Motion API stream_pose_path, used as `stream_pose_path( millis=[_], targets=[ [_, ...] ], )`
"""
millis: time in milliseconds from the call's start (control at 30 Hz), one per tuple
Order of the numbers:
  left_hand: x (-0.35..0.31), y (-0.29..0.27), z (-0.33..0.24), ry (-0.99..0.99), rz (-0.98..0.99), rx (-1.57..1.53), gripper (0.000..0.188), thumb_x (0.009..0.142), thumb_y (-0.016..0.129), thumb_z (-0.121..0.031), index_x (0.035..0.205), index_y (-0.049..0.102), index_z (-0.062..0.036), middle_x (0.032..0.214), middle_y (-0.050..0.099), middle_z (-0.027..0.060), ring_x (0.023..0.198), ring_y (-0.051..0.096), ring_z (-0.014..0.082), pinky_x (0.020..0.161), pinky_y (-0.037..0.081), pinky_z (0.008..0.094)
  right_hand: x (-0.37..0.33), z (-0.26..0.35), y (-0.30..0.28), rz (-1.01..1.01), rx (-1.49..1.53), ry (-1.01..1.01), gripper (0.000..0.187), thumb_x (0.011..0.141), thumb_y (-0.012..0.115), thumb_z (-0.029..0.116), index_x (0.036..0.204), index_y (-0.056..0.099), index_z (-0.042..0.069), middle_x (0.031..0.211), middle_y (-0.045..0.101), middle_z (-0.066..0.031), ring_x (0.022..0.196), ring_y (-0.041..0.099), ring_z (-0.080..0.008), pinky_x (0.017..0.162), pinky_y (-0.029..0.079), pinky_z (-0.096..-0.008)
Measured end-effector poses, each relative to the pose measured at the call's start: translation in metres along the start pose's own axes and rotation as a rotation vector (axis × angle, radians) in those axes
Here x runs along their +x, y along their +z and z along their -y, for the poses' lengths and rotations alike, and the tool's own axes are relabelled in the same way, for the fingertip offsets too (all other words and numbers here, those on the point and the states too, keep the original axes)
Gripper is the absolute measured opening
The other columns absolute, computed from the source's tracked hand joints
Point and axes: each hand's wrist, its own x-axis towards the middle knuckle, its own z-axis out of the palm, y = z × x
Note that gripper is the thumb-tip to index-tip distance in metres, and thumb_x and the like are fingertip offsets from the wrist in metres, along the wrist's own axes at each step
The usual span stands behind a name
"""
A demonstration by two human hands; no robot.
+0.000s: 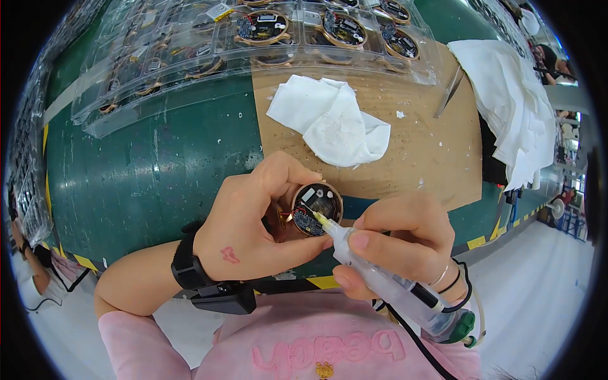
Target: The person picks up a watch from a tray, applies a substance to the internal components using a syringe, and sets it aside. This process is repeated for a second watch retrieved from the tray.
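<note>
My left hand (253, 218) grips a round watch case (318, 209) by its rim, fingers curled round the far edge and thumb at the near one. The case has a gold-coloured rim; its open face shows a dark circuit board and small electronic parts. Red wires show at its left side. In my right hand (405, 237) is a translucent glue syringe (396, 288) with a green cap at its back end, held like a pen. Its yellowish needle tip reaches over the inside of the case; whether it touches the board I cannot tell.
Clear plastic trays (190, 69) with several gold-rimmed watch cases stand at the back. A crumpled white cloth (345, 123) lies on brown cardboard (437, 152), with metal tweezers (448, 92) farther right. More white cloths (510, 107) hang at the far right. The table (158, 171) is green.
</note>
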Motion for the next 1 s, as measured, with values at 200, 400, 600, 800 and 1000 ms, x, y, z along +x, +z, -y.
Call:
stream_pose_path(
  millis=[200, 400, 600, 800, 1000],
  targets=[
    [-0.0005, -0.0012, 0.0003, -0.009, 0.012, 0.011, 0.048, 0.068, 0.080, -0.009, 0.106, 0.052, -0.0049, 0.070, 0.059, -0.0004, 0.055, 0.052, 0.0038, 0.047, 0.039, 0.0188, 0.0010, -0.0039, 0.0036, -0.069, 0.013, -0.060, 0.027, 0.064, 0.079, 0.007, 0.087, 0.065, 0.006, 0.085, 0.057, -0.0054, 0.055, 0.059, -0.0136, 0.045, 0.047, -0.0237],
    [-0.0001, -0.0021, 0.0001, -0.014, 0.022, 0.005, 0.047, 0.068, 0.080, -0.009, 0.106, 0.052, -0.0051, 0.069, 0.059, -0.0010, 0.054, 0.052, 0.0033, 0.047, 0.038, 0.0182, 0.0015, -0.0043, 0.0038, -0.073, 0.006, -0.064, 0.026, 0.065, 0.078, 0.006, 0.087, 0.065, 0.006, 0.084, 0.057, -0.0052, 0.055, 0.059, -0.0135, 0.045, 0.047, -0.0233],
    [0.0005, -0.0024, -0.0005, -0.009, 0.030, -0.023, 0.047, 0.069, 0.080, -0.009, 0.106, 0.052, -0.0051, 0.070, 0.060, -0.0014, 0.054, 0.053, 0.0026, 0.047, 0.038, 0.0178, 0.0008, -0.0045, 0.0039, -0.082, 0.017, -0.055, 0.026, 0.065, 0.078, 0.006, 0.087, 0.065, 0.006, 0.085, 0.057, -0.0051, 0.055, 0.059, -0.0139, 0.046, 0.047, -0.0233],
    [0.0005, -0.0051, -0.0029, -0.017, 0.056, -0.018, 0.047, 0.068, 0.081, -0.010, 0.105, 0.053, -0.0048, 0.071, 0.061, -0.0013, 0.056, 0.054, 0.0021, 0.047, 0.038, 0.0172, 0.0011, -0.0030, 0.0029, -0.081, 0.039, -0.031, 0.027, 0.064, 0.079, 0.006, 0.087, 0.066, 0.006, 0.086, 0.057, -0.0056, 0.056, 0.060, -0.0145, 0.047, 0.048, -0.0239],
    [0.0019, -0.0052, -0.0035, -0.012, 0.065, -0.046, 0.047, 0.069, 0.081, -0.010, 0.106, 0.053, -0.0045, 0.074, 0.062, -0.0009, 0.057, 0.054, 0.0017, 0.048, 0.038, 0.0166, -0.0048, 0.0012, -0.0029, 0.020, 0.010, 0.024, 0.038, 0.074, 0.080, 0.021, 0.102, 0.058, 0.009, 0.089, 0.055, -0.0085, 0.073, 0.056, -0.0184, 0.055, 0.047, -0.0258]
  ],
)
